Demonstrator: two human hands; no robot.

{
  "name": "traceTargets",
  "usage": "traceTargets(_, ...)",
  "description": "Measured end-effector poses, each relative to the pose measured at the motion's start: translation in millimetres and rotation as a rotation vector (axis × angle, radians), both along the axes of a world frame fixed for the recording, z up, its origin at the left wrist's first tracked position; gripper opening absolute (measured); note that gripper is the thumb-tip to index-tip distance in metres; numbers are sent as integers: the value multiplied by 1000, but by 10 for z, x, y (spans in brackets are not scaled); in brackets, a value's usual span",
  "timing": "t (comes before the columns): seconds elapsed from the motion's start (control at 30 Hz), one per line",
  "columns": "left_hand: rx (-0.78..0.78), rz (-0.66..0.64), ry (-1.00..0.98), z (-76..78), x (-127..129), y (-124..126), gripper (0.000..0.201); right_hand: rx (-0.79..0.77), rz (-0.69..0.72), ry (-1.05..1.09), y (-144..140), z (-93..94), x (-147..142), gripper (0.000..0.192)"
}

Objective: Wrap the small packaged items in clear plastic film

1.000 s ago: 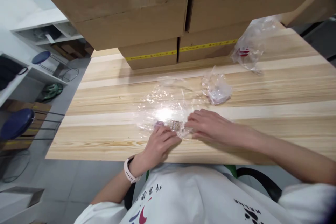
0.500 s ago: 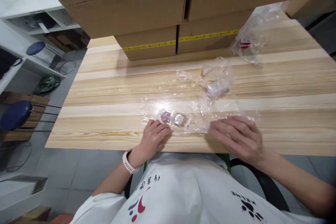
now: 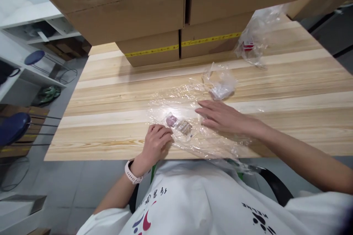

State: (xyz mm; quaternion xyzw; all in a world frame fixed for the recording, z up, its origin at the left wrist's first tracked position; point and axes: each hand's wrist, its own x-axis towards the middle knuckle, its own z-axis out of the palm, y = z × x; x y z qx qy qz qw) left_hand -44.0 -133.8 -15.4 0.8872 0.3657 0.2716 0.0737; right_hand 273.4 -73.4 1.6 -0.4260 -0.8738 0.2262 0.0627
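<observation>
Left hand (image 3: 156, 143) fingers pinch the clear crinkled plastic sheet (image 3: 193, 117) steady; right hand (image 3: 223, 119), at three o'clock, presses flat, fingers released.

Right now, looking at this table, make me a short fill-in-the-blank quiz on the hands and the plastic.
1. The right hand lies ____ on the clear plastic sheet.
2. The watch sits on the ____ wrist.
3. The left hand rests by the purple piece on the ____ table.
4. Yellow tape runs along the ____ boxes.
Missing words: flat; left; wooden; cardboard
</observation>
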Motion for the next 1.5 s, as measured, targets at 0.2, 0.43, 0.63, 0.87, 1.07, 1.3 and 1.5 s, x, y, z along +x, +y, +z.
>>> traceTargets(0.2,133,197,35,5,-249,59,25,198,89,-106,827,-206,-146,41)
traceTargets(0.43,38,274,122,43,-308,-70,22,459,119,-6,347,141,-572,44)
traceTargets(0.63,-80,303,142,58,-489,-61,28,110,331,14,-680,-56,73,38)
traceTargets(0.87,-231,231,73,428,-531,174,26,86,-25,49,-631,373,483,29)
traceTargets(1.07,-360,326,-109,178,-288,569,86,102,-44,-40,-136,377,-923,27)
traceTargets(1.3,-539,282,-147,-117,-326,571,118,-6,-44,28,153,222,-1105,35)
traceTargets(1.5,-535,272,-131,-103,-325,577,124,-74,-153,166,354,489,-1199,42)
